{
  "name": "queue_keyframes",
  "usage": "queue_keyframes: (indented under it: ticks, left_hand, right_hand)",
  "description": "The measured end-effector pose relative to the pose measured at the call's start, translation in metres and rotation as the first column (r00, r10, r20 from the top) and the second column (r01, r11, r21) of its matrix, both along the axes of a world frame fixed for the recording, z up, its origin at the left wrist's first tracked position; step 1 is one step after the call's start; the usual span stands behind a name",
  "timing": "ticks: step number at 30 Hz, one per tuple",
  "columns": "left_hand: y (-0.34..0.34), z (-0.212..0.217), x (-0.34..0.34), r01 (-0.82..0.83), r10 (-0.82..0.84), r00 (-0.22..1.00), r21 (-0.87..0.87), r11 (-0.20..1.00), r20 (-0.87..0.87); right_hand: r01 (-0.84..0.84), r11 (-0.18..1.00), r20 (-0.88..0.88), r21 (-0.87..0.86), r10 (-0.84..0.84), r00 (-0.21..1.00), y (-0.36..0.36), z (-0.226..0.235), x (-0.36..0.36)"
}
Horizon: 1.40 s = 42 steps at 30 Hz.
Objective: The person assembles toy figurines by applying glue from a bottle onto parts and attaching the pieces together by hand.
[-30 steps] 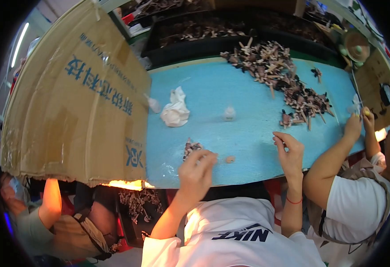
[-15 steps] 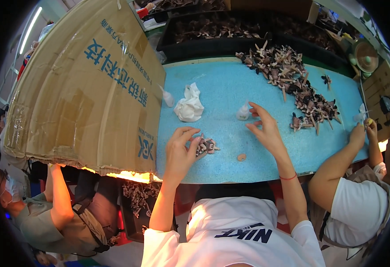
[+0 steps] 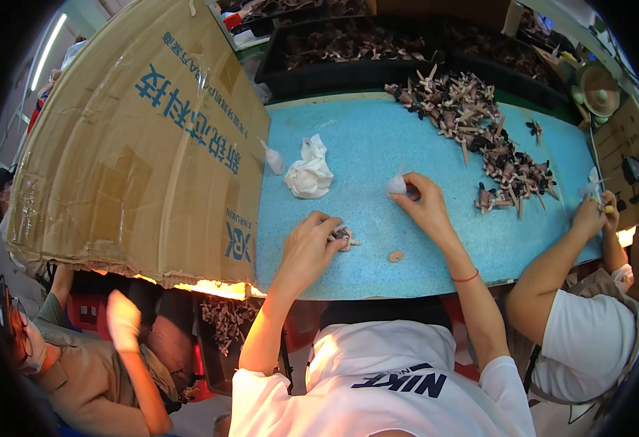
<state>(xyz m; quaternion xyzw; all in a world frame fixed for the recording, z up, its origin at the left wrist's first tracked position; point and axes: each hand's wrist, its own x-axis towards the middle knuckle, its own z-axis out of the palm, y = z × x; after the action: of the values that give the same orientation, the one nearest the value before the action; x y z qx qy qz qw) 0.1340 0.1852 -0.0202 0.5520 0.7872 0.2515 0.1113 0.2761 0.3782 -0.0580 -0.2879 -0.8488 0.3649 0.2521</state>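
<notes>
My left hand is closed around a small brown-and-pink figure just above the blue tabletop, its fingers hiding much of the figure. In my right hand, thumb and fingers pinch a small translucent squeeze bottle. Between my forearms, a small round beige piece lies on the table. A crumpled white tissue rests beyond my left hand, with a second small pointed bottle to its left.
A large cardboard box walls off the left side. Similar figures lie in a long pile at the back right, before black bins. A co-worker's hands are at the right edge; another person sits at lower left.
My right hand has come down and closed on the squeeze bottle. My left hand has shifted slightly right with the figure. The person at lower left has moved an arm.
</notes>
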Motion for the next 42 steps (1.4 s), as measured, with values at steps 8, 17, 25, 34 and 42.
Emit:
queue_keyframes:
  ticks: [8, 17, 25, 34, 42]
  left_hand:
    - [-0.012, -0.014, 0.008, -0.210, 0.171, 0.935, 0.094, 0.973, 0.312]
    - [-0.026, -0.029, 0.033, -0.412, -0.279, -0.254, 0.157, 0.897, 0.926]
    - [-0.018, -0.012, 0.072, -0.394, -0.220, -0.471, 0.019, 0.919, 0.854]
    - [-0.022, -0.008, 0.085, -0.386, -0.229, -0.445, 0.045, 0.921, 0.866]
    - [-0.017, 0.006, 0.095, -0.384, -0.223, 0.099, 0.243, 0.891, 0.970]
  right_hand:
    - [-0.163, 0.839, -0.442, -0.520, -0.101, 0.891, -0.018, 0.018, 0.028]
    - [-0.023, 0.853, -0.449, -0.521, -0.251, 0.858, -0.081, 0.055, 0.068]
    - [-0.204, 0.661, -0.585, -0.722, -0.425, 0.691, -0.095, 0.053, 0.092]
    - [-0.289, 0.633, -0.641, -0.718, -0.441, 0.628, -0.095, 0.056, 0.099]
    - [-0.041, 0.865, -0.663, -0.500, -0.352, 0.661, -0.096, 0.091, 0.099]
